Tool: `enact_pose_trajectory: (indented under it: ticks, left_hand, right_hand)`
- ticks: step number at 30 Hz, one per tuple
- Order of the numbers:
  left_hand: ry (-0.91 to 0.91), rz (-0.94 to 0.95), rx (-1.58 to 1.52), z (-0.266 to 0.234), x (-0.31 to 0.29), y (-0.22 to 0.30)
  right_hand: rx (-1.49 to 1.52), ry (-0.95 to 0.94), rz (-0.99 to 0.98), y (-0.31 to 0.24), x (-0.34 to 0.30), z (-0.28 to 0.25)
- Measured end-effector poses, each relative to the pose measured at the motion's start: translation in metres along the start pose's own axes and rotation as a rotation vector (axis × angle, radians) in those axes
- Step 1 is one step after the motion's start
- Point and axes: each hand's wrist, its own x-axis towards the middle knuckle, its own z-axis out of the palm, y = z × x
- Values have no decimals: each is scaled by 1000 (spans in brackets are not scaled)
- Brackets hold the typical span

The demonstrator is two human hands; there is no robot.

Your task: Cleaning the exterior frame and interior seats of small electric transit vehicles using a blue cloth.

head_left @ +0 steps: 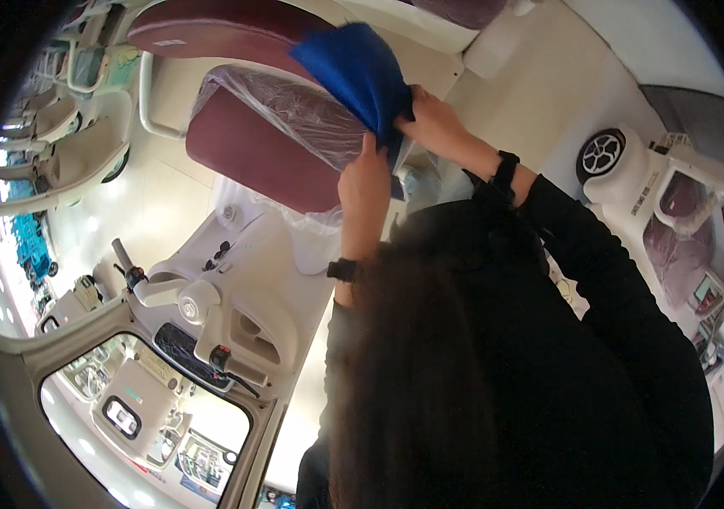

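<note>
A blue cloth hangs from both my hands and fans out toward the far side. My left hand is closed on its near edge, the thumb pointing up along it. On the other side, my right hand pinches the same cloth a little farther off. Just left of the hands lies a maroon seat cushion, partly covered by clear plastic film. The cloth overlaps the film's right end and the maroon backrest. Whether it touches either, I cannot tell.
A cream vehicle's handlebar and windscreen frame are at lower left. A pale rail stands beside the seat. Another cream vehicle with a black wheel is at right. More vehicles line the far left.
</note>
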Motion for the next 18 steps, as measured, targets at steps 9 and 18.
enact_pose_trajectory:
  ticks: [9, 18]
  left_hand:
    - [11, 95, -165, 12, -75, -93]
    - [161, -85, -31, 44, -117, -116]
  right_hand:
    - [26, -886, 189, 16, -23, 39]
    - [748, -1127, 77, 28, -28, 65]
